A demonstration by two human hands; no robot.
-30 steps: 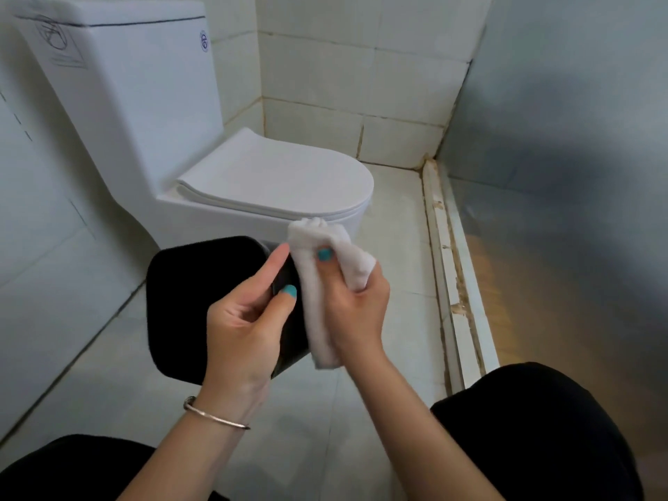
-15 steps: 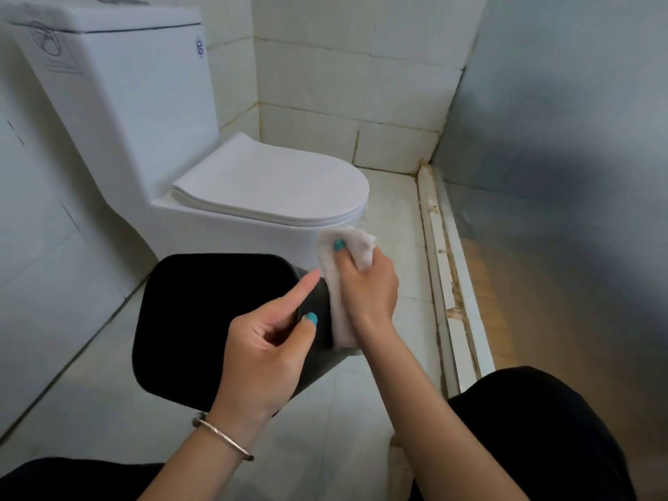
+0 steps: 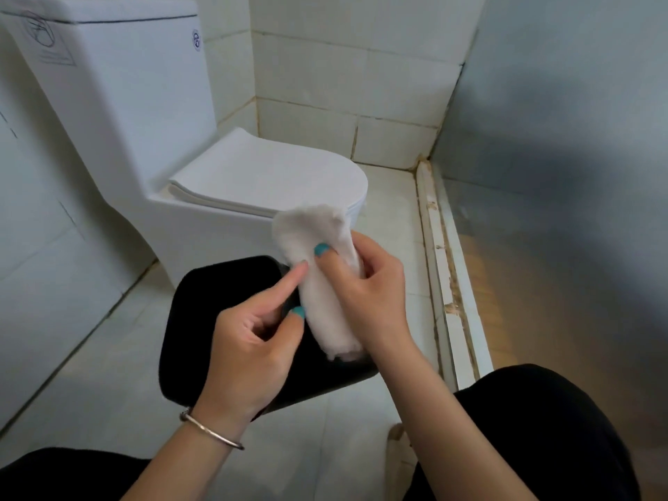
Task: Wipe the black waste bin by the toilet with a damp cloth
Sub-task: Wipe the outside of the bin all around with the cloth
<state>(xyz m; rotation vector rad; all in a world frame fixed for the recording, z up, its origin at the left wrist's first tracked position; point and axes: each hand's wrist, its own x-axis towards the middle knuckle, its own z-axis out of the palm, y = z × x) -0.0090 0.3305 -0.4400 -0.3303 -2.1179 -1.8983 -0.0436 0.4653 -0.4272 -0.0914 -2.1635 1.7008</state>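
Just in front of the white toilet, the black waste bin is gripped at its rim by the left hand while the right hand clutches the white cloth against it.

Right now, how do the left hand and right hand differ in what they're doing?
The right hand grips the crumpled white cloth against the black plastic waste bin; the left hand holds no cloth and steadies the bin by its edge. The left index finger is extended; the right fingers curl. The left wrist alone wears a silver bangle. Both have teal nails.
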